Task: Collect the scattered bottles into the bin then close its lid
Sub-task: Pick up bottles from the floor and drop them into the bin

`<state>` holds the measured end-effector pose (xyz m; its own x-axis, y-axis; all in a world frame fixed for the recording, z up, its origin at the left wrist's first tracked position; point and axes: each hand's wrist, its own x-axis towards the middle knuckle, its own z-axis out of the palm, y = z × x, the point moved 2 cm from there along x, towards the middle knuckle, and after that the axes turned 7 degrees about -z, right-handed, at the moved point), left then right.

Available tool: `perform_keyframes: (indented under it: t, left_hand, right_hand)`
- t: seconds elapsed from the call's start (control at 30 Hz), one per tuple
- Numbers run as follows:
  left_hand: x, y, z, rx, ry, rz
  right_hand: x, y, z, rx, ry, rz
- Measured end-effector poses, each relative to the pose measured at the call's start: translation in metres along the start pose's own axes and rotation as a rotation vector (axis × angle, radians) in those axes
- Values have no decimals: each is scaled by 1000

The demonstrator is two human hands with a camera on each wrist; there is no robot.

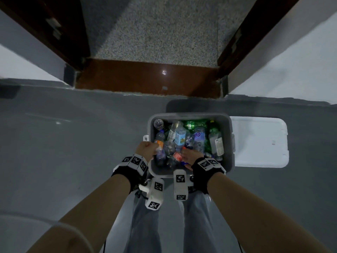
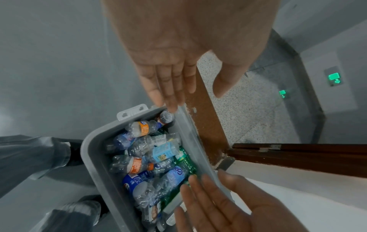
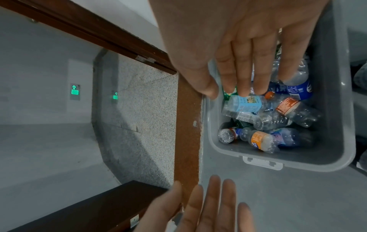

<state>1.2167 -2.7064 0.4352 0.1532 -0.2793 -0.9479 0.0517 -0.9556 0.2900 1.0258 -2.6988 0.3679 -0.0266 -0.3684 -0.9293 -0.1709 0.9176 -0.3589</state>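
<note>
A: Start at the left. What is the left hand doing?

B: It hangs over the near-left corner of the bin. From the left wrist its fingers are straight and together, the thumb spread off to one side, and they hold nothing.

A: Is it touching the bin?

B: I cannot tell. The fingertips sit close above the rim in the wrist view, but contact is not clear.

A: And the bin?

B: Grey, open, standing on the grey floor in front of a brown threshold. It is packed with bottles, clear ones and green ones lying across each other; one with an orange label lies by the latch end.

A: The right hand?

B: Over the near side of the bin, above the bottles. From the right wrist its fingers reach straight down side by side, with the thumb set a little apart. Nothing is gripped. Whether the tips touch a bottle I cannot tell.

A: And further right?

B: The white lid lies flung open flat against the bin's right side, so the bin is not yet closed
</note>
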Motion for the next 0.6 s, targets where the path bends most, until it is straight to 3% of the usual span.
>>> perform_keyframes:
  t: [0.1,0.23,0.33,0.5,0.6]
  left_hand:
    - [-12,19,6,29,-59,42]
    - [-46,51,28,215,-152,105]
    - [-91,79,60,321,-196,186]
    - [-217,114,151,537,-385,410]
    - [-303,108,222,651,-565,463]
  right_hand:
    - [-7,-10,-1,63,2,-30]
    - [-93,-54,-8,196,24,-98]
    - [-149,-71,-39,235,122,-209]
    - [-272,-61,-126,413,324,-306]
    - [-364,-26,-194,587,534,-343]
